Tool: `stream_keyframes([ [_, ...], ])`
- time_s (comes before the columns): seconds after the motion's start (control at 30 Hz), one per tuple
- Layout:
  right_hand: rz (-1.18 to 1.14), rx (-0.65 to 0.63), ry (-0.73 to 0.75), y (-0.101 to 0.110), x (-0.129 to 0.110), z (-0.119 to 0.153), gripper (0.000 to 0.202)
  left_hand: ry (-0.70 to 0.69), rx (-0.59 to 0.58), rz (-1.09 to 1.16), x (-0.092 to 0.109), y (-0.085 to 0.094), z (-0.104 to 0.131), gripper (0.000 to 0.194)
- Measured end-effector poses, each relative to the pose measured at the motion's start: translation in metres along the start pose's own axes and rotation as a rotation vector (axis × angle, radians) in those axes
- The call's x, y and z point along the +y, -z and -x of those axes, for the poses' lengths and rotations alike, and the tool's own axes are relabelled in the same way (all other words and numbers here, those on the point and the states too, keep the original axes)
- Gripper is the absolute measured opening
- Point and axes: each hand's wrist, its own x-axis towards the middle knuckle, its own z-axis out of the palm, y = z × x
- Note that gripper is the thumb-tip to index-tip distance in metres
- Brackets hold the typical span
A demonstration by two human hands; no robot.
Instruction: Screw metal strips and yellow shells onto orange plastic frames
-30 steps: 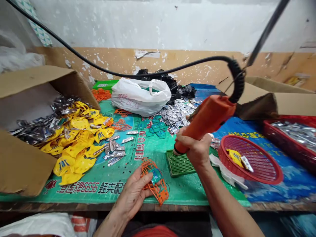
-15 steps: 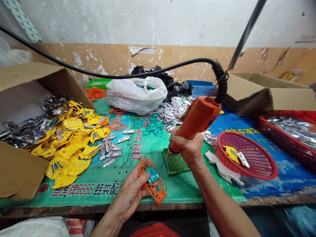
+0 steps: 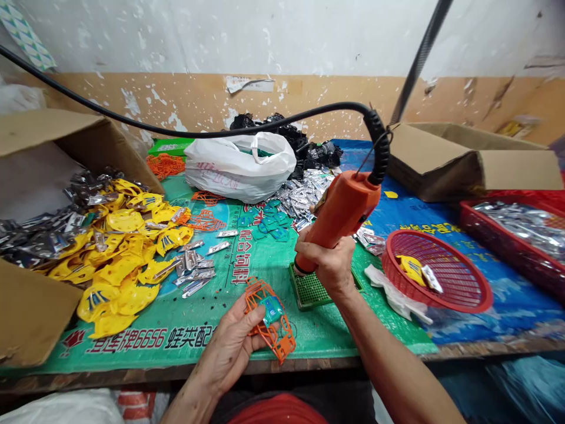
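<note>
My left hand (image 3: 236,338) pinches an orange plastic frame (image 3: 282,347) near the table's front edge, the thumb resting by a small teal piece (image 3: 272,310) set on the frame. Wrapped round an orange electric screwdriver (image 3: 342,206), my right hand (image 3: 331,262) keeps the tool tilted. Its black lower end is over a green perforated tray (image 3: 309,297); the tip itself is hidden, so I cannot tell whether it touches the tray. A black cable (image 3: 265,128) runs from the tool's top to the left.
Yellow plastic parts (image 3: 119,282) and silvery pieces spill from a cardboard box (image 3: 39,312) on the left. A white plastic bag (image 3: 233,171) stands behind loose teal pieces (image 3: 269,224). To the right are a red basket (image 3: 479,282), a red tray (image 3: 498,235) and an open box (image 3: 445,159).
The screwdriver and my right hand have shifted slightly left and down, closer to the perforated tray. The camera view has moved a little. My left hand keeps the same grip on the frame.
</note>
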Motion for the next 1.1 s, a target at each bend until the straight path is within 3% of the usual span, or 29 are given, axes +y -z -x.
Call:
stream_keyframes([
  [0.33, 0.021, -0.013, 0.010, 0.000, -0.002, 0.001, 0.012, -0.006, 0.030, -0.014, 0.000, 0.000, 0.000, 0.049],
  [0.77, 0.003, 0.011, 0.007, 0.001, -0.005, 0.000, 0.011, -0.001, -0.040, 0.020, 0.003, -0.002, 0.002, 0.046],
  [0.93, -0.114, 0.019, 0.053, 0.005, -0.023, 0.001, 0.011, 0.006, -0.049, 0.054, 0.000, 0.001, -0.002, 0.042],
  [1.1, -0.318, -0.081, 0.024, -0.002, -0.051, 0.025, 0.023, -0.005, -0.088, 0.095, 0.001, 0.001, -0.001, 0.039],
])
